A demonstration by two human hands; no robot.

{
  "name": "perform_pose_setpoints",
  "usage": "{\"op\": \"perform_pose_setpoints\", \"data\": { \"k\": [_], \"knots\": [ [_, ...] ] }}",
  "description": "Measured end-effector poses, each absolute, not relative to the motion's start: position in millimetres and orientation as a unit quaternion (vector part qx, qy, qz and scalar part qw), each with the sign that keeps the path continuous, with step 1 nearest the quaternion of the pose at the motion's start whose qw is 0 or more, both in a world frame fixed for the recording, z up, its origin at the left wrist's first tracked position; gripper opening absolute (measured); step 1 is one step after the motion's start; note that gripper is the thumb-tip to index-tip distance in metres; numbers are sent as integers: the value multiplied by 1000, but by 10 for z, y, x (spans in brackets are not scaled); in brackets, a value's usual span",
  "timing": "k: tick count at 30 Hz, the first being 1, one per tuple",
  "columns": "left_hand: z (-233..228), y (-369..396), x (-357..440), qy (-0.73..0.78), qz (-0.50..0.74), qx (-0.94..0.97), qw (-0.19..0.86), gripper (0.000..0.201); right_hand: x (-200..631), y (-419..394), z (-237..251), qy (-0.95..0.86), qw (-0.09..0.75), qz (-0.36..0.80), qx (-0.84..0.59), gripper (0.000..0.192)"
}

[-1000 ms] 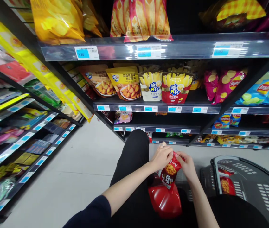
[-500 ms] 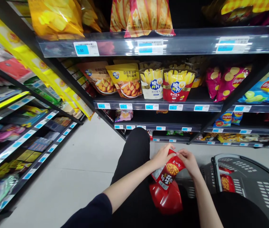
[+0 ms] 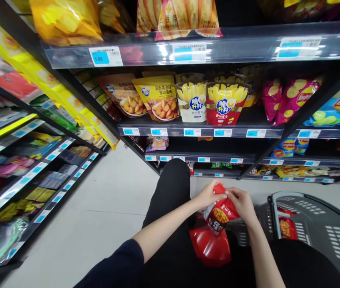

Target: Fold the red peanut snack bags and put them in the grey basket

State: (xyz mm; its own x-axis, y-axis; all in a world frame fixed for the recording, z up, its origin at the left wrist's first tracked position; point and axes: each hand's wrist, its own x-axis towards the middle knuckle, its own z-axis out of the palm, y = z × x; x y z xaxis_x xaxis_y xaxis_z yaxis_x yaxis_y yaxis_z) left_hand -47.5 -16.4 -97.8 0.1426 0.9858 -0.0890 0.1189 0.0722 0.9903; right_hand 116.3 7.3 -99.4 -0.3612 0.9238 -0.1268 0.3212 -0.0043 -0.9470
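Both my hands grip the top edge of a red snack bag (image 3: pixel 220 214) with a picture of nuts on its front. My left hand (image 3: pixel 210 195) pinches the upper left of the bag, and my right hand (image 3: pixel 242 203) pinches its upper right, the fingertips close together. The bag hangs tilted over my lap. Beneath it, a second, glossy red bag (image 3: pixel 211 246) lies on my lap, its printing not visible. To the right, a grey shopping basket (image 3: pixel 316 224) holds a red snack bag (image 3: pixel 287 229) with a similar picture.
Ahead stands a shelf unit (image 3: pixel 200 131) with pouches of potato snacks (image 3: pixel 157 98) and chip bags (image 3: pixel 296 100). Another shelf rack (image 3: pixel 37 172) with packaged goods runs along the left. Pale tiled floor (image 3: pixel 97 216) lies between. My bent knee (image 3: pixel 174 176) is near the lower shelves.
The held bag has tilted and crumpled, with its top turned and its lower end shifted right and up. Both hands keep their hold. The view has shifted slightly.
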Motion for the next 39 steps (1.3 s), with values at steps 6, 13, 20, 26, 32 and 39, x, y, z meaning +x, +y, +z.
{"op": "perform_pose_setpoints", "data": {
  "k": [6, 13, 20, 26, 32, 39],
  "knots": [
    [-919, -169, -478, 471, 376, 489, 631, 25, 1278, 91, -760, -686, 275, 469, -485, 27],
    [-924, -180, -405, 538, 362, 528, 549, 20, 1330, 105, -712, -722, 197, 449, -488, 27],
    [-979, -207, -464, 416, 299, 470, 718, 50, 1285, 107, -686, -738, 307, 298, -522, 31],
    [-996, -251, -485, 364, 269, 506, 734, 85, 1474, 165, -681, -698, 364, 232, -571, 35],
    [-960, -149, -673, 353, 175, 521, 757, 71, 1732, 257, -875, -607, 392, 278, -634, 41],
    [-1075, -67, -809, 458, 291, 409, 734, 44, 1947, 352, -1031, -520, 448, 298, -663, 50]
  ]
}}
